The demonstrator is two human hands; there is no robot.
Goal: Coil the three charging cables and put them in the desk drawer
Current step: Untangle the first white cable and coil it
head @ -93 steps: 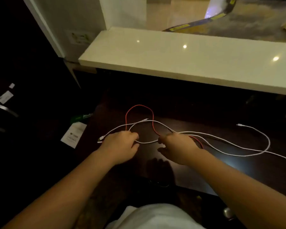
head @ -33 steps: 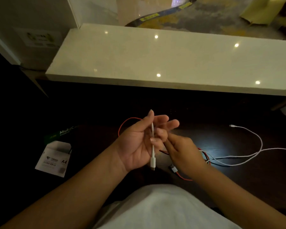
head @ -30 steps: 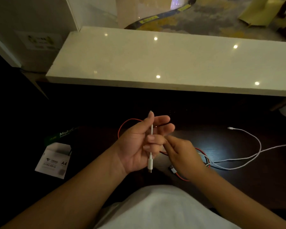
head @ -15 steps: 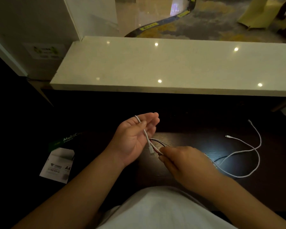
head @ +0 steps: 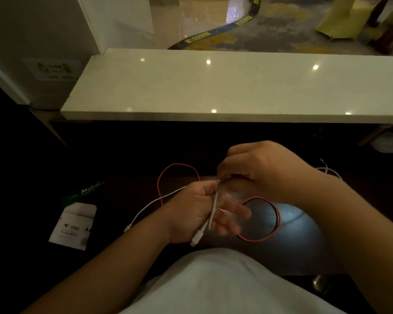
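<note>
My left hand [head: 191,214] holds a white charging cable [head: 210,217] over the dark desk [head: 304,234]; its plug end hangs below my palm. My right hand [head: 261,168] sits just above and pinches the same cable near my left fingertips, where the view is blurred. A second white cable [head: 145,207] trails left across the desk to its plug. A red cable [head: 270,214] lies in loops on the desk, one loop behind my left hand and one under my right wrist. More white cable [head: 329,171] shows at the far right.
A pale stone counter [head: 213,87] runs across the back, above the desk. A pack of A4 paper [head: 74,225] lies low on the left. A round metal knob [head: 319,283] shows at the desk's front edge on the right.
My right hand has risen from below my left palm to above its fingertips, drawing the white cable up. My left fingers have curled round the cable.
</note>
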